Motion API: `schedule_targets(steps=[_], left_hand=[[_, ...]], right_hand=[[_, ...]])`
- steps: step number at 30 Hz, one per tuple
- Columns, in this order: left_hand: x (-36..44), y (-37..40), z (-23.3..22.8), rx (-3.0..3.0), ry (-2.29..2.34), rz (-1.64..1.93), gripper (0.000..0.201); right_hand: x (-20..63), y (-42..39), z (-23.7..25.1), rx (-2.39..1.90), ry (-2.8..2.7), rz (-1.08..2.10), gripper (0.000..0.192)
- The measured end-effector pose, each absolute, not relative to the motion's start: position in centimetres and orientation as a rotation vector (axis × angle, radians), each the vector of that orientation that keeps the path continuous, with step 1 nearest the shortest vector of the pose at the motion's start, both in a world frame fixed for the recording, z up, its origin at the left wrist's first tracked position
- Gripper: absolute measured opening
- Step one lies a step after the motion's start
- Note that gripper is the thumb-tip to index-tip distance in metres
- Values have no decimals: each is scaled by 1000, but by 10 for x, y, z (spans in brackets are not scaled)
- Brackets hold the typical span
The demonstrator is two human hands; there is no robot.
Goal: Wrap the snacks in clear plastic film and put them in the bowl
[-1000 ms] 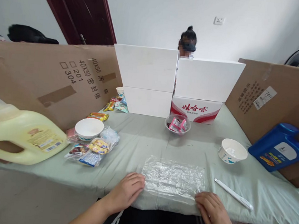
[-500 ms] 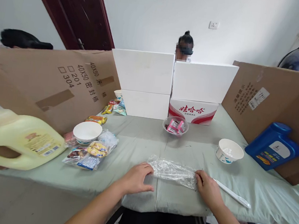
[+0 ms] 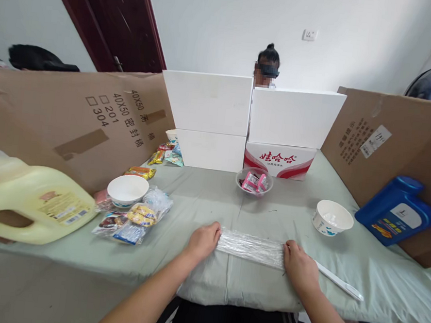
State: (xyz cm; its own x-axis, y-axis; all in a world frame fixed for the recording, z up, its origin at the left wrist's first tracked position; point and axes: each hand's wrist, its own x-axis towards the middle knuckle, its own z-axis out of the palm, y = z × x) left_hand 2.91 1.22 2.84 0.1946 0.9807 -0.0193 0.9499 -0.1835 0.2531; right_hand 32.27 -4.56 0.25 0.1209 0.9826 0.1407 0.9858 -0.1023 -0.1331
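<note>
In the head view, both hands rest on a desk covered in pale green cloth. Between them lies a strip of clear plastic film, folded or rolled narrow, near the desk's front edge. The left hand is curled over the film's left end, fingers bent down onto it. The right hand presses on the right end in the same way; whether either hand pinches the film or only holds it flat is hard to tell.

Just right of the right hand a white pen lies on the cloth. Farther back on the right stands a paper cup, and beyond it a blue jug leans on a cardboard wall. At the centre back a glass bowl holds pink packets, in front of stacked white boxes. On the left sit a white bowl, a heap of snack packets and a yellow jug on its side. A person's head shows behind the boxes.
</note>
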Motion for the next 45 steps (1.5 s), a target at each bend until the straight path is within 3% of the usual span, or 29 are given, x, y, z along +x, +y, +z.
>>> schedule_targets(steps=[6,11,15,18,23,26,31,34,36,41,45], left_hand=[[41,6,14,2379,1949,128,27],[44,8,19,2413,2012,156,21],[57,2,32,2511,2049,440,21],[74,-13,28,2605,1814,677,25],[80,-28,-2,2645,1497,379,54],[69,-26,-11,2602,1515,209,68],[60,-20,-6,2601,1466,180,67],[63,-18,4,2658,1366,220,54],[69,-19,11,2671,1402,300,41],[93,-30,21,2602,1530,468,18],[102,-42,10,2652,1360,577,28]], right_hand=[[319,-43,0,-2305,-1964,-82,24],[321,-44,11,-2303,-1953,-148,30],[300,-51,18,-1990,-1986,-312,33],[270,-53,12,-1616,-2216,-217,39],[257,-47,-2,-1564,-2525,128,77],[282,-47,-5,-1758,-2459,172,85],[325,-76,-18,-1881,-2360,11,83],[327,-111,-31,-1757,-2346,-183,88],[326,-135,-37,-1677,-2303,-301,82],[339,-166,-32,-1473,-2175,-381,33],[349,-166,-1,-1234,-2147,-280,24]])
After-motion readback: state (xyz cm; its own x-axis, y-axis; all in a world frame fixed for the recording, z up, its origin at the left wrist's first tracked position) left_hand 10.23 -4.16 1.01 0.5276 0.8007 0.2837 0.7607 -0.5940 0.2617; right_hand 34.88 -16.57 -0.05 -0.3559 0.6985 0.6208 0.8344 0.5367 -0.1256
